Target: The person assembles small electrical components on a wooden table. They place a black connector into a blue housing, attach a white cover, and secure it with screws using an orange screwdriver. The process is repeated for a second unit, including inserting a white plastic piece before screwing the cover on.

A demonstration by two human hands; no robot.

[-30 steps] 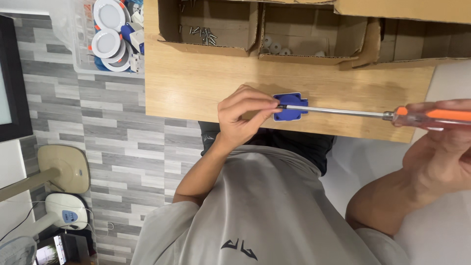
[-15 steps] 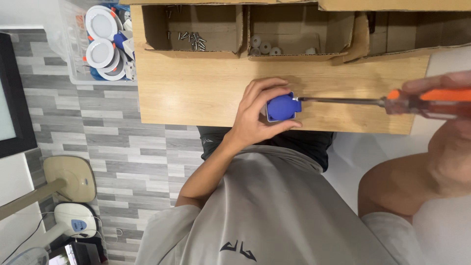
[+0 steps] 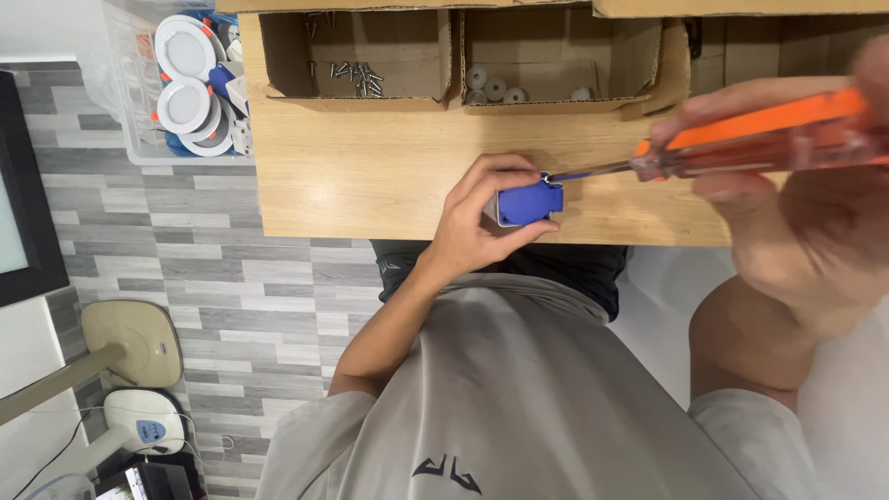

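Note:
My left hand (image 3: 477, 218) grips a small blue plastic block (image 3: 529, 203) and holds it on the wooden table (image 3: 370, 176) near its front edge. My right hand (image 3: 796, 204), large and blurred at the right, is closed around an orange-handled screwdriver (image 3: 759, 139). The screwdriver's metal shaft points left and its tip meets the top right corner of the blue block.
At the table's back stand open cardboard boxes: one with several screws (image 3: 350, 76), one with small white round parts (image 3: 495, 88). A clear bin of round white lamps (image 3: 190, 83) sits beyond the table's left edge. A fan base (image 3: 130, 343) stands on the tiled floor.
The view has closed in on the table. My right hand has risen nearer the camera, tilting the screwdriver while its tip stays on the blue block. My left hand keeps its hold.

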